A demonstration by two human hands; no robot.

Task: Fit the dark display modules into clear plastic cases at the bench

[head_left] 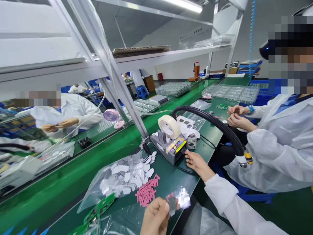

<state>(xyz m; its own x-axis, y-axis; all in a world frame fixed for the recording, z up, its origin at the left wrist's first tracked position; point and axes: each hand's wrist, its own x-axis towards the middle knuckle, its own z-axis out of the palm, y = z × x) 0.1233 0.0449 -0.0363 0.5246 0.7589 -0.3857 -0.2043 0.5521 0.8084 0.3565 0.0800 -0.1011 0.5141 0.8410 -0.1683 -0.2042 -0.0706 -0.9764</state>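
Green matting covers the long desk (73, 182) of a factory line under metal shelving. At six o'clock the left hand (155, 217) pinches a small grey part (172, 204) wrapped in crinkled clear film, held just over the desk edge. At its one o'clock the right hand (198, 164) lies flat and empty, fingers spread, just beside a tape dispenser (171, 145) carrying a white roll. At the left hand's eleven o'clock lie loose pink strips (146, 193), and beyond them an open clear bag (114, 182) spills white pads. Green circuit boards (100, 207) sit at nine o'clock. A co-worker's hands (236, 116) are together at two o'clock, near clear trays (232, 93).
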